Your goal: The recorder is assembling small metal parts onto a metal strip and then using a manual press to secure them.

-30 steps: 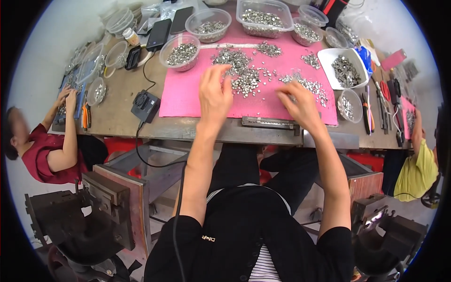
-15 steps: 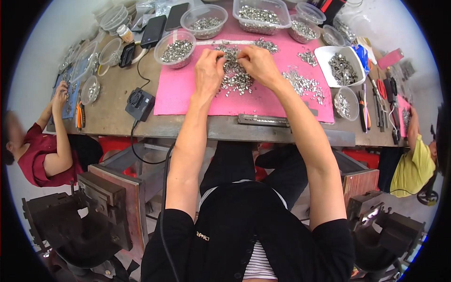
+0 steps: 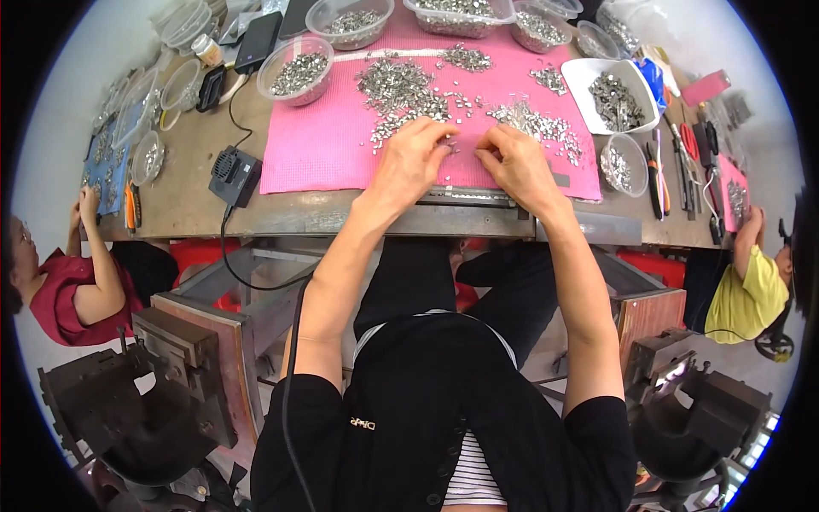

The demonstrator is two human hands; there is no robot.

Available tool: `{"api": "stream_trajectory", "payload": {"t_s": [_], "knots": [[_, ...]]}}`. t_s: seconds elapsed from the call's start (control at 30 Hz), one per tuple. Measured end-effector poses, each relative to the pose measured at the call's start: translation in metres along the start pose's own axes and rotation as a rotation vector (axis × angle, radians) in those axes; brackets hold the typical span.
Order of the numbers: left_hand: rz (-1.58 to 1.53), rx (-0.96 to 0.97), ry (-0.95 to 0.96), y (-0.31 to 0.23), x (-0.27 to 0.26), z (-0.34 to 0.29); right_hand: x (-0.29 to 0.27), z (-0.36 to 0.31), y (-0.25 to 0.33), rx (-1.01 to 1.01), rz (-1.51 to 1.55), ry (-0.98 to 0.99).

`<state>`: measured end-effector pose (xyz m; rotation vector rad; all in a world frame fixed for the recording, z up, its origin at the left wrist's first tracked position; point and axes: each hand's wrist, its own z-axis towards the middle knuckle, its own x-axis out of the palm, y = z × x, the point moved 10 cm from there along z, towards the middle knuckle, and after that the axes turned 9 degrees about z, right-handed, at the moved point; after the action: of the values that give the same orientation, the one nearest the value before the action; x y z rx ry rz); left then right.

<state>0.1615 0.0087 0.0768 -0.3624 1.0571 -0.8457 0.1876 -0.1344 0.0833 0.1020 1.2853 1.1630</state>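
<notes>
My left hand is closed in a pinch above the front part of a pink mat. A short gap to its right, my right hand also has its fingertips pressed together. Whatever either pinch holds is too small to make out. Just beyond my left hand spreads a loose heap of small shiny metal pieces. Behind my right hand lies a second scatter of silvery pieces, and a few single ones dot the mat between. A narrow metal strip runs along the mat's near edge, below my hands.
Clear plastic tubs of metal pieces stand along the back. At right are a white tray, a round tub and pliers. A black corded device sits left of the mat. Co-workers sit at both sides.
Both hands have left the main heap and come nearer to me, toward the mat's front edge and rightward. The heap now shows uncovered. The whole view has shifted slightly.
</notes>
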Motion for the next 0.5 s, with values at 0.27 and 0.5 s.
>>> {"api": "stream_trajectory", "payload": {"t_s": [0.27, 0.5], "knots": [[0.067, 0.064, 0.134, -0.006, -0.014, -0.008, -0.003, -0.009, 0.000, 0.050, 0.067, -0.023], [0.064, 0.100, 0.448, -0.001, 0.011, -0.006, -0.008, -0.035, 0.023, 0.129, 0.297, -0.080]]}}
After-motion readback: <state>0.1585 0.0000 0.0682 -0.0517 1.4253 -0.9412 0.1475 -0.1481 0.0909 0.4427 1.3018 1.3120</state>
